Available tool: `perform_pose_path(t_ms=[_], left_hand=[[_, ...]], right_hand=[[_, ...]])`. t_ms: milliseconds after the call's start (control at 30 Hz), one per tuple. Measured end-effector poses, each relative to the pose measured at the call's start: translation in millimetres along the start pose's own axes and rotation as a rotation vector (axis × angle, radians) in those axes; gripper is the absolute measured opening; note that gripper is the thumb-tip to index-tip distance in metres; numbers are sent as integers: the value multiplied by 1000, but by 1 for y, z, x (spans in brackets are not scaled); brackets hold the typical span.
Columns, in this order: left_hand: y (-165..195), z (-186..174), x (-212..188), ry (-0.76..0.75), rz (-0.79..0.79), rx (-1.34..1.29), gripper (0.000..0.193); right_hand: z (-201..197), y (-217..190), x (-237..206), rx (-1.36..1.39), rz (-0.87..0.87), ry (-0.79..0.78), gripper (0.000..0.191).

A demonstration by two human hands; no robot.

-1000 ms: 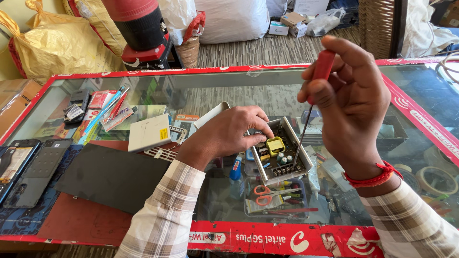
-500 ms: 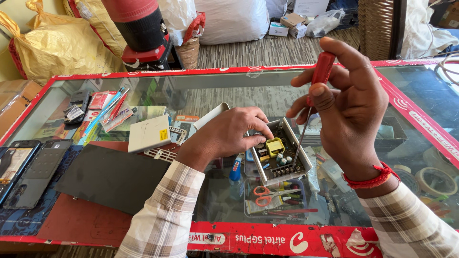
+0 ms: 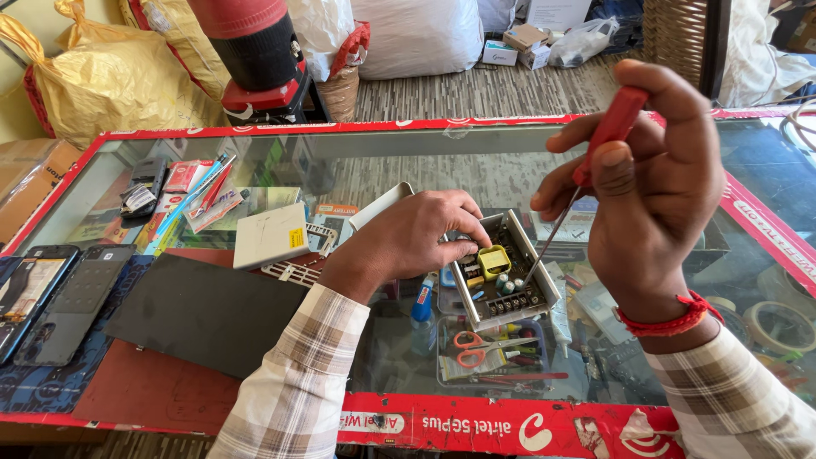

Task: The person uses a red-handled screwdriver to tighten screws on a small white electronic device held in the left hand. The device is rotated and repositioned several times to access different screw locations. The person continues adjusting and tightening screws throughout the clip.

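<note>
An open white electronics box [image 3: 504, 273] with a circuit board and a yellow part inside lies on the glass counter [image 3: 357, 170]. My left hand [image 3: 416, 236] grips its left side and holds it steady. My right hand [image 3: 650, 183] holds a red-handled screwdriver [image 3: 595, 157] upright. Its thin shaft slants down and its tip sits inside the box near the right wall.
A white lid [image 3: 270, 235] and a dark mat [image 3: 204, 310] lie left of the box, with phones [image 3: 47, 297] at the far left. Scissors [image 3: 489, 347] show under the glass. Tape rolls [image 3: 778, 323] sit at right. Bags [image 3: 110, 81] stand behind the counter.
My right hand has tilted the screwdriver slightly and brought its tip down into the box. My left hand stays on the box.
</note>
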State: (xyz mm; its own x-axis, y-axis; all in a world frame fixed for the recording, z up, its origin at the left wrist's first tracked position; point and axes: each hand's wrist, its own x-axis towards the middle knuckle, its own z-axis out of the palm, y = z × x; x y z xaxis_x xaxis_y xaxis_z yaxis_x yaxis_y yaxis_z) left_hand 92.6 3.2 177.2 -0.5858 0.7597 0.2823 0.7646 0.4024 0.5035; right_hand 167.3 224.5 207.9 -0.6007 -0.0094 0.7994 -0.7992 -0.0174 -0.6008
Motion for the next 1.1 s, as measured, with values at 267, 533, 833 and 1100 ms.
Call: perform_pose_path(t_ms=[267, 533, 833, 1100], left_hand=[[0, 1, 0, 3, -5, -1, 17], [1, 0, 2, 6, 21, 1, 17], [-3, 2, 0, 15, 29, 4, 18], [-3, 2, 0, 3, 5, 10, 17]], right_hand=[[0, 4, -1, 162, 85, -49, 47], [4, 9, -3, 217, 113, -108, 49], [11, 16, -10, 192, 134, -112, 52], [12, 17, -11, 218, 152, -111, 51]])
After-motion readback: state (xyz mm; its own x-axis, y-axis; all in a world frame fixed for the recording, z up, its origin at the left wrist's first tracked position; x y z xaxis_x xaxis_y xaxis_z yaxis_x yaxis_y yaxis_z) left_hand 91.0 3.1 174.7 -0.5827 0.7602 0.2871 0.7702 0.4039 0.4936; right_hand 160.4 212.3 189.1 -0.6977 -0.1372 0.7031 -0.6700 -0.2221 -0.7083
